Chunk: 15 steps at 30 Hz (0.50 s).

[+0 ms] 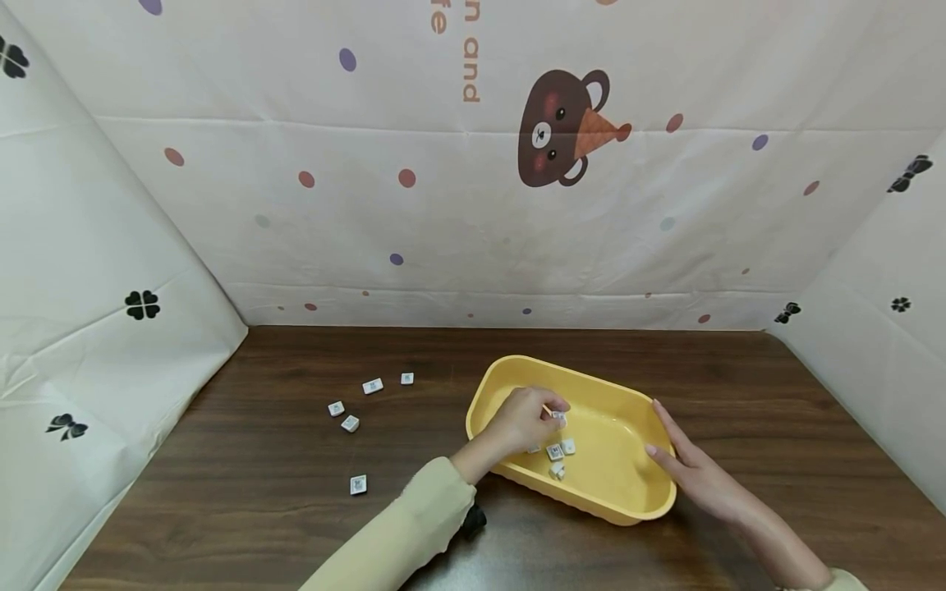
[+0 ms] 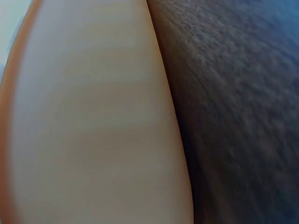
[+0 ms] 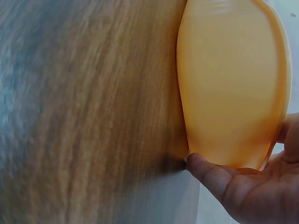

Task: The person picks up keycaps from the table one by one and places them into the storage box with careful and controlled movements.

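Observation:
My left hand point(image 1: 523, 417) reaches over the near wall of a yellow plastic bin point(image 1: 628, 427). Its thumb and fingertips pinch a small white tile point(image 1: 559, 417) with dark print. Below those fingers, several more white tiles point(image 1: 555, 451) lie on the bin's floor, partly hidden by the hand. At the bin's right end my right hand point(image 1: 691, 464) holds the wall, thumb over the rim and fingers along the outside. In the right wrist view, the right hand's digits point(image 3: 212, 177) press against the bin's end. The left wrist view shows only the bin's ribbed outer wall point(image 2: 103, 116).
Several printed white tiles lie scattered on the dark wood table point(image 1: 259, 460) left of the bin, among them a tile point(image 1: 358, 484) nearer the front. A black object point(image 1: 473, 521) shows under the left sleeve. White printed sheets point(image 1: 332, 222) stand behind and at both sides.

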Motion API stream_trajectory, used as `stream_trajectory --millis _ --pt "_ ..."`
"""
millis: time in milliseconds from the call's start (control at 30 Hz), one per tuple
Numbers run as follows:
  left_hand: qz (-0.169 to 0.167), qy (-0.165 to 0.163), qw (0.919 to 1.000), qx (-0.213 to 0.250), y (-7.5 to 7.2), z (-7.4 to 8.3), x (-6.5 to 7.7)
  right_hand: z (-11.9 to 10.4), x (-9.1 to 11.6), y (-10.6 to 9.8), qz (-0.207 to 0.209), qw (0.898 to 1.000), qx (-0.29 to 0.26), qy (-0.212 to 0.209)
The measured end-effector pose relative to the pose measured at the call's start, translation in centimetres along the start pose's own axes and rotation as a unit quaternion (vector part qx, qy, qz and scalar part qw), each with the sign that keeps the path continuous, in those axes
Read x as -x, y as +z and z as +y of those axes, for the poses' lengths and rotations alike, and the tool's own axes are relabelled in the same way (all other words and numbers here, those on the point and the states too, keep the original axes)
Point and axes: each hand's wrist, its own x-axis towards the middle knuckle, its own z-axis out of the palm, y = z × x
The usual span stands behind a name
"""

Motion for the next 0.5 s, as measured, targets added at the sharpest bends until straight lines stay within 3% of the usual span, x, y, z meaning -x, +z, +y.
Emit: stream_trajectory --millis 500 --pt "-0.030 -0.040 0.9892 -0.138 1.2 0.1 -0.8 0.2 -0.1 0.1 0.002 1.000 -0.003 -0.001"
